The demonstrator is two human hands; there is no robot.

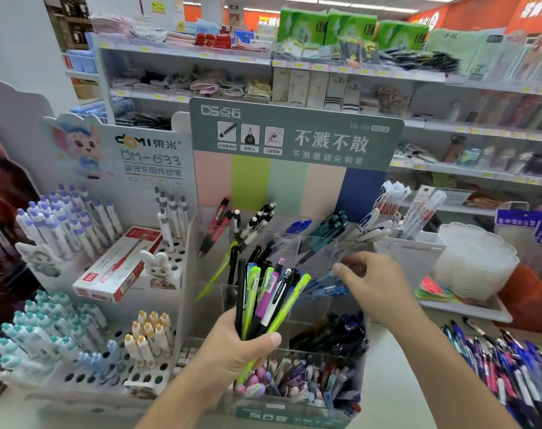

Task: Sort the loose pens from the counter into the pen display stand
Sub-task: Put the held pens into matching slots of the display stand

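My left hand (238,351) grips a bundle of several pens (268,292), black, lime green, purple and white, held upright in front of the clear tiered pen display stand (325,243). My right hand (375,286) reaches into a middle-right compartment of the stand and pinches a blue pen (328,286) lying among other blue pens. The stand's upper compartments hold red, black, blue and teal pens; its lower ones hold dark blue pens and mixed pastel pens. A pile of loose pens (505,366) lies on the counter at the right.
A white DOMI pen rack (87,305) with a red pen box (121,264) stands to the left. A white holder with packaged refills (409,218) and a stack of white scalloped plates (477,261) stand to the right. Store shelves fill the background.
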